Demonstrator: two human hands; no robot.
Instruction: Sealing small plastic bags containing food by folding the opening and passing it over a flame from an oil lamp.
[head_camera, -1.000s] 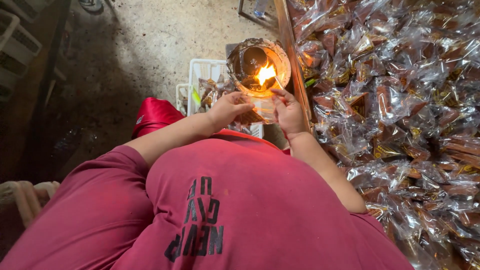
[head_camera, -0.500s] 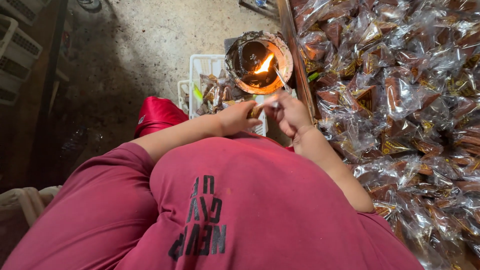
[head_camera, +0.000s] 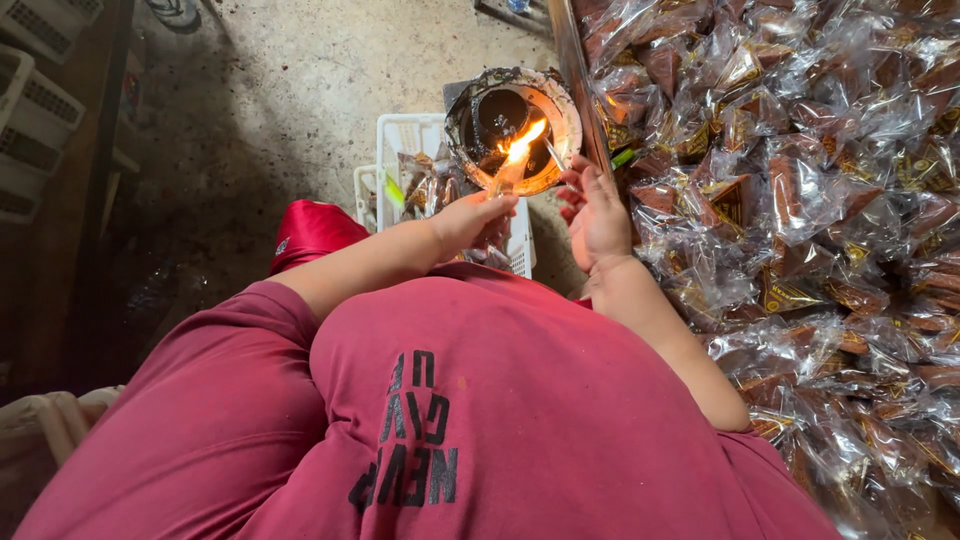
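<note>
— Containers first: what sits ahead of you?

— At twelve o'clock from your hands stands a round bowl (head_camera: 512, 128), its rim crusted and dark, with a flame (head_camera: 520, 148) burning inside it. Just below it, at about eleven o'clock from your left hand (head_camera: 468, 220), a white slatted crate (head_camera: 410, 135) holds a few clear wrapped packets.

— And your hands?

— Your left hand is closed around a small clear packet (head_camera: 505, 180), its top edge held right at the flame. Your right hand (head_camera: 597, 215) is loose, fingers spread, holding nothing that can be made out, just beside the left at three o'clock.

— What changed over the last half second?

— Your hands were nearly together below the bowl; they have parted, and the left has lifted the packet up to the flame.

— Surface and room?

— From one to five o'clock lies a great heap of brown sweets in clear wrappers (head_camera: 800, 200). The floor (head_camera: 300, 100) is bare, stained concrete. More white crates (head_camera: 40, 110) stand at ten o'clock.
</note>
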